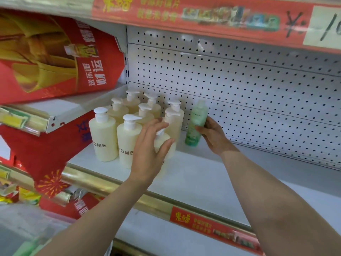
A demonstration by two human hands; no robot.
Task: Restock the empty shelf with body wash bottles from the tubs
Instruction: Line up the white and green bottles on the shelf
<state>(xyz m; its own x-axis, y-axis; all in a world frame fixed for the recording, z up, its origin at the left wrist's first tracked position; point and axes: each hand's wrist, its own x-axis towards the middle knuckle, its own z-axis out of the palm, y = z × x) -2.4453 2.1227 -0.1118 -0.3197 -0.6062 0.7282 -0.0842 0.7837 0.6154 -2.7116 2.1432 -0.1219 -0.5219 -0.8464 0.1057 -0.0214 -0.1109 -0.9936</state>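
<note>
Head camera view: a white shelf (193, 183) runs across the middle of the frame, backed by a white pegboard (239, 93). A cluster of cream bottles (104, 133) with white pump tops stands upright at the left end of the shelf, packed close together in rows; two at the front show the letters "OME".

The left hand (149, 145) reaches in from the lower left and sits at the right edge of that cluster. Its fingers are stretched out and loosely spread, not clenched, with the thumb apart from them. The nearest pump bottle (160, 138) shows between thumb and fingers, partly hidden behind the hand.

The right hand (214, 137) comes in from the lower right and grasps a green bottle (196, 124), fingers and thumb wrapped around its middle. The green bottle leans slightly, its base on or just above the shelf, close to the pegboard and just right of the cream bottles.

A gold rail (103, 183) edges the shelf front, and a red label strip (212, 230) lies along it at the lower right. A red box (55, 58) with gold artwork fills the upper left.
</note>
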